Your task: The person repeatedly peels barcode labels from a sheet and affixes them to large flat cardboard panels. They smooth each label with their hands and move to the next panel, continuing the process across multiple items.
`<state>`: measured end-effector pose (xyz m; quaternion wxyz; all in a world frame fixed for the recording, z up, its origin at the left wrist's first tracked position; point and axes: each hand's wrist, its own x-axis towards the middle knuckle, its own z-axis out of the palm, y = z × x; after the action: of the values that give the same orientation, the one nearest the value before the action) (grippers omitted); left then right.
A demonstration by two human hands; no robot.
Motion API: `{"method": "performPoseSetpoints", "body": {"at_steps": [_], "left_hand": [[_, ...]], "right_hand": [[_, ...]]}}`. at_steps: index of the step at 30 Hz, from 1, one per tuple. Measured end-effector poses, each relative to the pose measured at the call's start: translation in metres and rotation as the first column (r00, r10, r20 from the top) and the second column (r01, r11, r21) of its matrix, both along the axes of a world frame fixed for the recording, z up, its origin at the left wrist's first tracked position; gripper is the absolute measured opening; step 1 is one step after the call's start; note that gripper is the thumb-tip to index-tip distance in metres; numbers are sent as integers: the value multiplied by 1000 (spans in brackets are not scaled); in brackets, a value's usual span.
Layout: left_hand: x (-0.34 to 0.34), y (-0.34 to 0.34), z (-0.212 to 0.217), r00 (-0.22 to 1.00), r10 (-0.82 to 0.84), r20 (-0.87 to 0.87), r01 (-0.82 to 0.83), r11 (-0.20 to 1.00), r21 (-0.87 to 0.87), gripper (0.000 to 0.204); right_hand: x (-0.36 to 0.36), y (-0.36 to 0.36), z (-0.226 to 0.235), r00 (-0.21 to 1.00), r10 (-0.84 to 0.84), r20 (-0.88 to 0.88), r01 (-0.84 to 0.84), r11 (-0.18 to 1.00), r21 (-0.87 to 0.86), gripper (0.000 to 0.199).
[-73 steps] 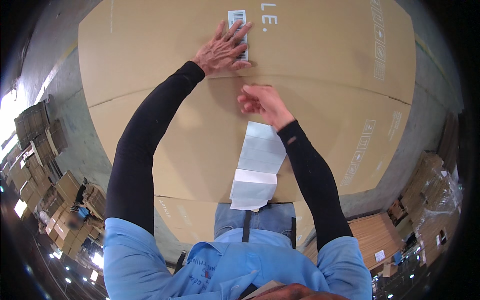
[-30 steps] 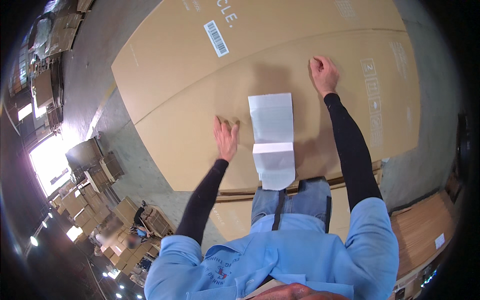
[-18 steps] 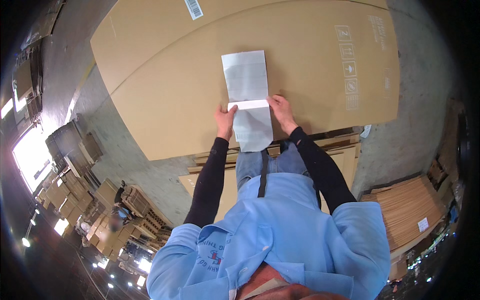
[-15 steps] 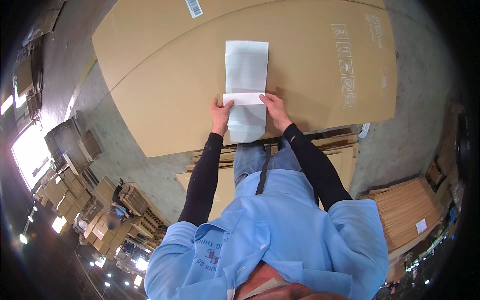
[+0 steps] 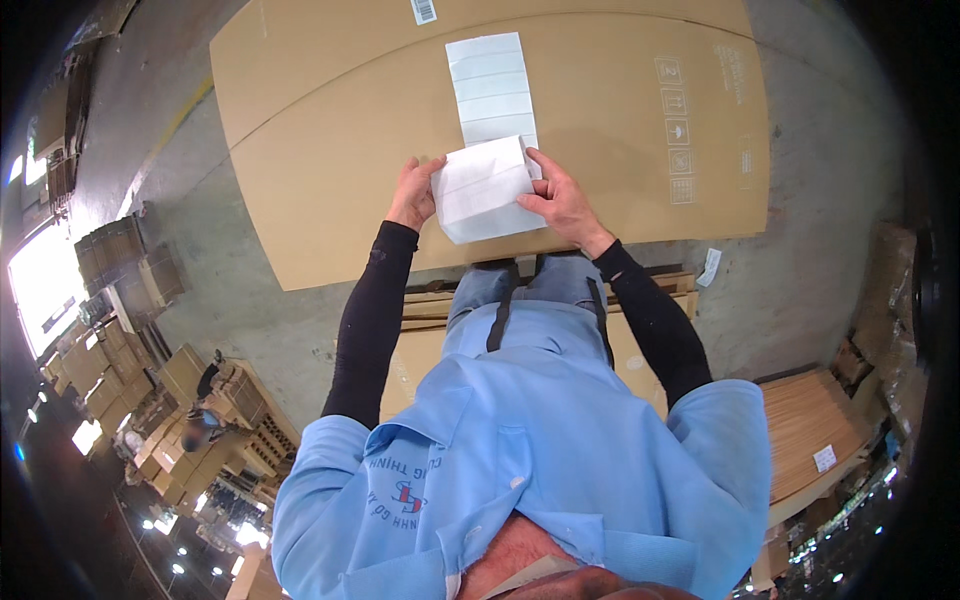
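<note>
So the biggest thing here is the huge flat cardboard sheet (image 5: 330, 190) filling the whole top half of the frame, lying on a grey concrete floor (image 5: 810, 210); it has a small barcode sticker (image 5: 424, 10) at the very top edge and a column of printed handling symbols (image 5: 676, 130) over on the upper right. Below it, dead centre and running to the bottom, is the person's light blue shirt (image 5: 540, 450) with black sleeves coming up toward the sheet. Stacks of cardboard boxes (image 5: 110, 300) sit down the left side, and there's a pile of wooden boards (image 5: 810, 430) at the lower right. On the cardboard, upper centre, lies a long white paper strip (image 5: 488, 85) with fold creases across it; its near end is folded up and lifted off the sheet. The left hand (image 5: 412, 192) pinches the left edge of that folded end, and the right hand (image 5: 562, 198) grips the right edge, thumb on top. Hands are apart, one on each side, both closed on the paper. A small white scrap (image 5: 709, 266) sits on the floor just off the sheet's right corner.
</note>
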<state>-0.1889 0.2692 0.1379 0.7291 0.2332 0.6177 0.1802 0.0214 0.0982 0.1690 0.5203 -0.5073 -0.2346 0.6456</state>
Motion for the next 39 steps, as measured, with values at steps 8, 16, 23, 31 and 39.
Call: {"method": "performPoseSetpoints", "body": {"at_steps": [8,16,23,31,39], "left_hand": [[-42,-14,14,820,-30,572,59,998,-32,67],[-49,-58,73,844,-529,86,398,726,560,43],[-53,-43,97,796,-225,562,261,965,16,41],[-83,-60,121,564,102,819,8,992,-129,46],[-46,-40,136,957,-169,235,15,840,542,67]], "right_hand": [[-21,-4,24,840,-333,-428,218,930,-296,48],[9,24,-19,254,-427,-868,247,896,-369,34],[-16,17,49,384,-378,842,83,923,376,76],[-24,28,104,800,219,559,-315,946,80,29],[9,7,122,959,255,-127,-264,963,-55,37]]}}
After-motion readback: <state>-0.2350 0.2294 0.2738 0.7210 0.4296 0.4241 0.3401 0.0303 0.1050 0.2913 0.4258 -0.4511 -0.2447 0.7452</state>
